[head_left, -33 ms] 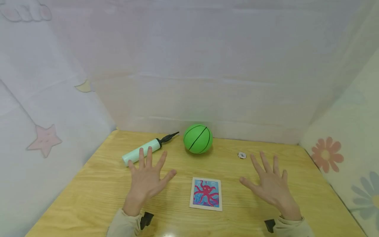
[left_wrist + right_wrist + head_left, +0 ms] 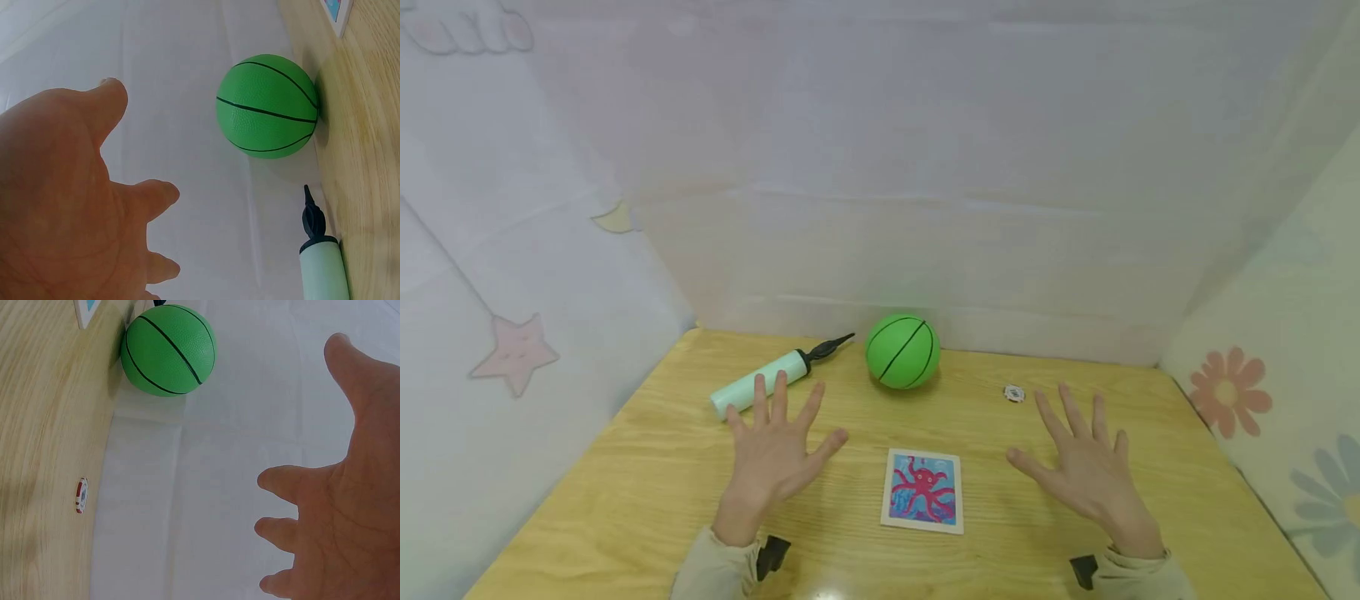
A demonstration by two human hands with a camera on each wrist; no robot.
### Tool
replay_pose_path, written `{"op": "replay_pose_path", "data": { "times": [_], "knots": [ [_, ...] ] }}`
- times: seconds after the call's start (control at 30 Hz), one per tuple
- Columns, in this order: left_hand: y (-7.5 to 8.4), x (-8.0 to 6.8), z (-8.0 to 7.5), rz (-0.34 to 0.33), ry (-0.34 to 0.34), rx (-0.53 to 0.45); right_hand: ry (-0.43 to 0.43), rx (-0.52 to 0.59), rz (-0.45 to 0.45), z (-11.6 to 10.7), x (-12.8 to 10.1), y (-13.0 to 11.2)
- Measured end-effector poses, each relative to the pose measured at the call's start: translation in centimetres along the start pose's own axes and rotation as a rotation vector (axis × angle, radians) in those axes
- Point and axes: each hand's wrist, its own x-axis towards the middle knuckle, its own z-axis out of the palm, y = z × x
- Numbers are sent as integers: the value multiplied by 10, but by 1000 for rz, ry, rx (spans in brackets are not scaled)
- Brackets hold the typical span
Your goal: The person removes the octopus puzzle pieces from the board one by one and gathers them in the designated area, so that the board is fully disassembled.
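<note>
Both hands hover over a wooden table (image 2: 625,500) with fingers spread and hold nothing. My left hand (image 2: 775,450) (image 2: 69,206) is just in front of a pale green hand pump (image 2: 760,382) (image 2: 322,269) with a black nozzle. My right hand (image 2: 1086,471) (image 2: 331,506) is a little nearer than a small round red-and-white chip (image 2: 1013,393) (image 2: 81,495). A green ball (image 2: 902,351) (image 2: 267,105) (image 2: 169,350) with black seams sits at the back centre. Between the hands lies a square card (image 2: 922,489) with a pink octopus on blue.
Pale cloth walls with star and flower prints close the table in: a back wall (image 2: 925,208), a left wall (image 2: 512,358) and a right wall (image 2: 1262,392). Beige sleeves with black wrist mounts (image 2: 771,557) show at the near edge.
</note>
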Motion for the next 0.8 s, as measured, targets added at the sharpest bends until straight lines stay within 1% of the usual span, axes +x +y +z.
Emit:
{"op": "replay_pose_path", "data": {
  "times": [0.27,0.37,0.47,0.57,0.67,0.73,0.8],
  "knots": [
    [4,-2,0,13,5,-13,-12,16,-15,-2,0,-2],
    [6,-2,4,20,-9,-21,-11,18,-28,-2,0,-3],
    [11,-1,12,34,-42,-67,4,41,-44,-1,3,-3],
    [23,-5,25,68,-89,-135,21,83,-56,3,6,-3],
    [42,-11,41,135,-145,-201,69,132,-104,12,9,-4],
    [55,-15,51,185,-197,-230,98,186,-142,20,13,-5],
    [66,-17,60,216,-253,-249,130,236,-181,27,18,-8]
  ]
}}
